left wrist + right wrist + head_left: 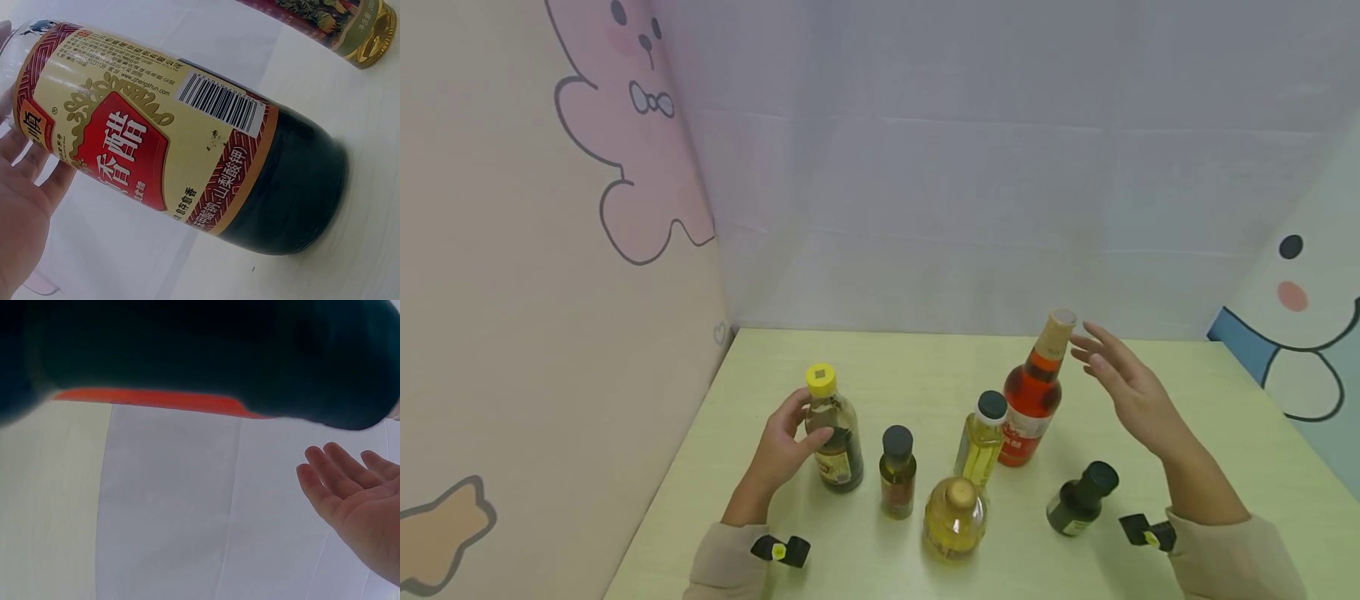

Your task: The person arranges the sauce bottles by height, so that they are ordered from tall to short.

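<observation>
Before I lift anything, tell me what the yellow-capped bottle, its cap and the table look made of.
Bottle: glossy, clear glass by the look, since the dark liquid's level shows through; clear plastic isn't ruled out. Cap: probably plastic, smooth and evenly yellow. Table: pale, fairly matt, perhaps wood or wood-look laminate, going by faint grain-like streaks.

Beige sleeves (727, 560) and black wrist cameras (796, 552), each with a yellow-green mark (778, 551).
</observation>
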Motion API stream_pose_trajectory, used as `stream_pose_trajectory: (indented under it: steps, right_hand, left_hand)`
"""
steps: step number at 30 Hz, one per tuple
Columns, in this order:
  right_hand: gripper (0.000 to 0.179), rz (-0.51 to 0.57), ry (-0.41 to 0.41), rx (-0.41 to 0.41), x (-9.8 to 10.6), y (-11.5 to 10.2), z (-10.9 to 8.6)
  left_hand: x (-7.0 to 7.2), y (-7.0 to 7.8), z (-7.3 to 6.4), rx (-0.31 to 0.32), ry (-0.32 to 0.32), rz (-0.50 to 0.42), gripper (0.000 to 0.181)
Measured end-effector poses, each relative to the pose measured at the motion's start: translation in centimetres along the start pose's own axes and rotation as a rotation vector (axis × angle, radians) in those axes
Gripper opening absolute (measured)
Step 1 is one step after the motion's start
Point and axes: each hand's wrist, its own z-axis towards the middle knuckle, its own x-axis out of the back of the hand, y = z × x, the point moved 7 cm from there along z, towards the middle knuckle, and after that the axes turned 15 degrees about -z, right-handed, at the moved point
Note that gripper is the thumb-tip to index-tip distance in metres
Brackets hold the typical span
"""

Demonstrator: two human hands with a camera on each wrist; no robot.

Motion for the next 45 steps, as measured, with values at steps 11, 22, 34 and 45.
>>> stream_pose_trajectory:
  steps: [11, 22, 34, 45]
  right_hand:
    - [0.059, 0.021, -0.008, -0.086, -0.7, 0.0, 0.1]
    - [0.067, 0.058, 0.020, -0.150, -1.1, -0.4, 0.7]
    - [0.067, 0.121, 0.014, -0.185, -1.8, -0.7, 1.1]
    - [0.061, 0.106, 0.043, -0.202, -2.1, -0.6, 1.3]
  left_hand:
    - [-0.1, -0.4, 0.1, -0.001, 0.024, 0.028, 0.053]
    - [-0.2, -0.5, 0.5, -0.041, 0.027, -0.004, 0.050]
    - [-0.4, -0.6, 0.6, -0.061, 0.019, -0.030, 0.050]
    - [0.0, -0.7, 0.5, -0.053, 0.013, -0.021, 0.050]
